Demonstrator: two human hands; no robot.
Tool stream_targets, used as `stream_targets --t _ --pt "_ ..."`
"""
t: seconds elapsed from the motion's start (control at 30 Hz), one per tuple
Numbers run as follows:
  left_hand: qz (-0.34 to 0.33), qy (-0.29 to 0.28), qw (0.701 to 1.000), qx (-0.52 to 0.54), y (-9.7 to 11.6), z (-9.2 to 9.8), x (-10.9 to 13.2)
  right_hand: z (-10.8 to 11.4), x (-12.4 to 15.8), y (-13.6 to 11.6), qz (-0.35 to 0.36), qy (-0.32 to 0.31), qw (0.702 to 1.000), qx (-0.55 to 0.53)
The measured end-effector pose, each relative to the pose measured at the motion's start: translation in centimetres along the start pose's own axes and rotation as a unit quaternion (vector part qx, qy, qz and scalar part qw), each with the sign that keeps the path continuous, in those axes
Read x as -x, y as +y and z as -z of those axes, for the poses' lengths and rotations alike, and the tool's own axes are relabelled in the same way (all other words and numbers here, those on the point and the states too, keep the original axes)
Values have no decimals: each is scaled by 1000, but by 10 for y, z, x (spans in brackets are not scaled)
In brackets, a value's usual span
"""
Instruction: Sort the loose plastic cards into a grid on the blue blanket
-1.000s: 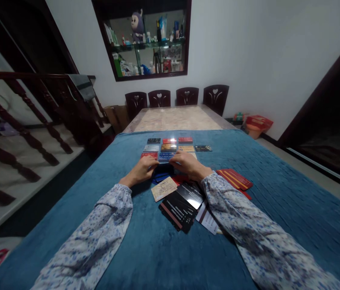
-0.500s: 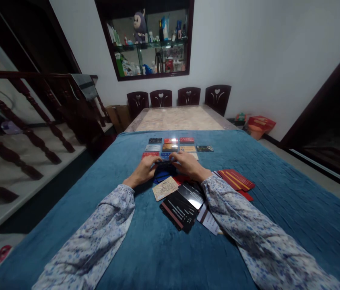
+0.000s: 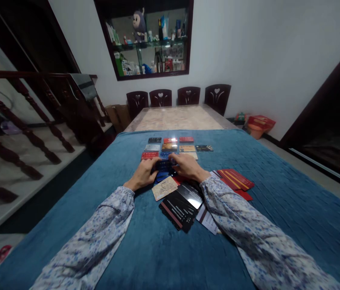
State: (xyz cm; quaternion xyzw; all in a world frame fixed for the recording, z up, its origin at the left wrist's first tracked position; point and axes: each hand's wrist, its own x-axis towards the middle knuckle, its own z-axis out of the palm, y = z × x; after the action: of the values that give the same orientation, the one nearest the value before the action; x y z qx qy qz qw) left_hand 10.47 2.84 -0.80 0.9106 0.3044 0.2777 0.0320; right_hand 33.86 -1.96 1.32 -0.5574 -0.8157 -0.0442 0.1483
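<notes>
Between my left hand (image 3: 144, 172) and my right hand (image 3: 187, 166) is a dark blue card (image 3: 164, 164), gripped at its two sides by thumbs and fingers. Behind it lie rows of cards, among them a red card (image 3: 149, 155), a gold-brown card (image 3: 169, 147) and a black card (image 3: 204, 148). Nearer me is a loose pile: a beige card (image 3: 165, 188), fanned black cards (image 3: 177, 211) and a white card with a dark stripe (image 3: 207, 219). Red cards with yellow stripes (image 3: 235, 179) spread out right of my right wrist. My right hand partly hides the pile and row cards.
A blue cloth (image 3: 103, 237) covers the near part of the table, with the bare marbled top (image 3: 178, 118) beyond. Several dark chairs (image 3: 188, 96) line the far end. At left runs a wooden railing (image 3: 27, 121); a red bag (image 3: 260, 123) sits on the floor at right.
The dark blue card has tipped so that more of its face shows. Both hands stay in nearly the same place around it.
</notes>
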Motion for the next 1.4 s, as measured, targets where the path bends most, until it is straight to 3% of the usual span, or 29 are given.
stream_targets --t 0.3,0.57,1.23,1.4 --pt "19 -8 1000 9 -3 -5 2 -6 0 1 -10 -5 999 -52" --pt "13 30 999 35 -9 -7 2 -13 -2 6 12 27 993 -114" --pt "11 53 998 21 -23 -7 2 -4 -3 9 -27 27 997 -65" --pt "36 27 999 3 -19 -1 3 -6 -3 12 8 41 997 -68"
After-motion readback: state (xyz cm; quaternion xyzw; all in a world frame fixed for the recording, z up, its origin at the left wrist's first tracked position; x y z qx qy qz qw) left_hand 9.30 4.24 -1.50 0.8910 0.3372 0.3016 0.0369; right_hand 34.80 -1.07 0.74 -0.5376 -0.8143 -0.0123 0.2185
